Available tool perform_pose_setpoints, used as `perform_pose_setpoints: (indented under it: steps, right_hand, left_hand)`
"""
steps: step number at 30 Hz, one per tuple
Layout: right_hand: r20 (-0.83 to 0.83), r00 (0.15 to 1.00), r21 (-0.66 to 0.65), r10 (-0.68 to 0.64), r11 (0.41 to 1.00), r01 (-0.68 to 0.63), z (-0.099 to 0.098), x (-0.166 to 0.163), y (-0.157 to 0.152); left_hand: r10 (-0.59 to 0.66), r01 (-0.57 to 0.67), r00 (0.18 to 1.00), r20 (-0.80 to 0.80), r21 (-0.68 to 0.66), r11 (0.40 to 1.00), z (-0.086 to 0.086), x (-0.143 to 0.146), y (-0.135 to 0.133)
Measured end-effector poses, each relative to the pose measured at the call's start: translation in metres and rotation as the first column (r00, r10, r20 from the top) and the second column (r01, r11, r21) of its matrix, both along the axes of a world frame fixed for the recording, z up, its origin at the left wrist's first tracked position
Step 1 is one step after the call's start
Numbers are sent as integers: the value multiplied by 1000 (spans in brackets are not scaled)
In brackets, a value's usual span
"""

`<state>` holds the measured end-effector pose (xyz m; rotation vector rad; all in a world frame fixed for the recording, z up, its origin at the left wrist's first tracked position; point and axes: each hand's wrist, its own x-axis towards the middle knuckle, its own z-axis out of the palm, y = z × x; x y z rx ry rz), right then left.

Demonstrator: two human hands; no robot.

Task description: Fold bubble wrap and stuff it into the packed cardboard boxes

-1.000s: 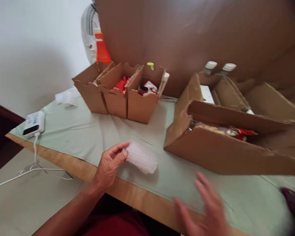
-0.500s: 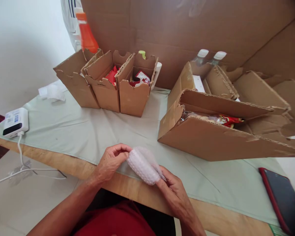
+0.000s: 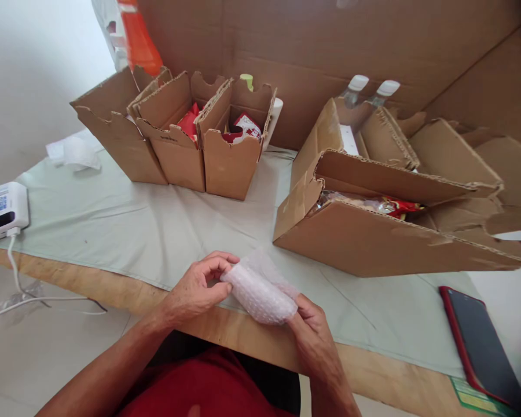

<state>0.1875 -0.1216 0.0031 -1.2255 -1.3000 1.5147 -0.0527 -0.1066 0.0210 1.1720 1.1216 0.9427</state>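
A roll of clear bubble wrap [image 3: 260, 295] lies between my two hands, over the table's front edge, with a loose flap rising at its far side. My left hand [image 3: 206, 284] pinches the roll's left end between thumb and fingers. At the right end, my right hand [image 3: 310, 324] grips the wrap, its fingers partly hidden behind and inside it. Whether anything is rolled up inside the wrap, I cannot tell.
Three cardboard bins [image 3: 230, 168] with packets stand at the back left, near an orange bottle [image 3: 141, 43]. A larger divided cardboard box [image 3: 373, 243] occupies the right, two white-capped bottles [image 3: 384, 92] behind it. A phone [image 3: 481, 341] and a white corded device [image 3: 8, 208] lie at the sides.
The bubble wrap has turned slightly and looks wider, its flap more spread. My left thumb has shifted down along the roll's end. The whole view has moved a little.
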Motion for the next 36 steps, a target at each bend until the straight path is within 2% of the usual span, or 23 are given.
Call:
perform_pose_setpoints:
  steps: [5,7,9,11,14,19,21,23,25,27,29,32,34,36]
  right_hand:
    - [-23,992,-47,-124,991,122,-9,15,-6]
    - [-26,984,-31,-177,984,176,-12,19,-7]
    - [-51,984,20,-169,985,170,-12,21,-8]
    - [-48,991,72,-121,990,125,-11,17,-6]
    - [29,993,54,-110,993,109,-3,4,2]
    - [26,964,-35,-265,963,266,7,-11,14]
    - [9,928,6,-372,928,372,7,-9,13]
    - [-19,890,42,-456,889,456,5,-3,9]
    - [-38,869,36,-493,869,494,3,3,5]
    - [-23,865,28,-501,865,502,0,6,2]
    - [17,868,43,-497,867,496,-2,7,2]
    - [76,871,87,-485,874,479,-5,6,3]
    - [102,867,110,-488,871,478,-6,6,3]
    - [115,864,122,-491,870,478,-6,6,2]
  left_hand:
    - [-53,59,997,-61,88,994,12,-18,12]
    - [-67,74,995,-79,93,993,14,-24,16]
    - [-68,73,995,-79,70,995,15,-26,18]
    - [-77,80,995,-59,37,996,14,-24,17]
    - [-130,130,991,-19,30,991,15,-16,11]
    - [-228,227,974,-2,88,970,14,-22,15]
    - [-126,128,992,-26,118,985,9,-37,24]
    - [126,-120,991,-44,123,985,5,-55,33]
    - [374,-362,923,-90,130,923,4,-69,36]
    - [475,-449,866,-159,172,877,9,-73,31]
    - [444,-376,859,-254,273,885,18,-62,20]
    - [353,-112,825,-442,483,868,28,-30,1]
    - [318,74,749,-581,550,832,25,-6,-6]
    - [280,229,623,-731,512,828,16,12,-8]
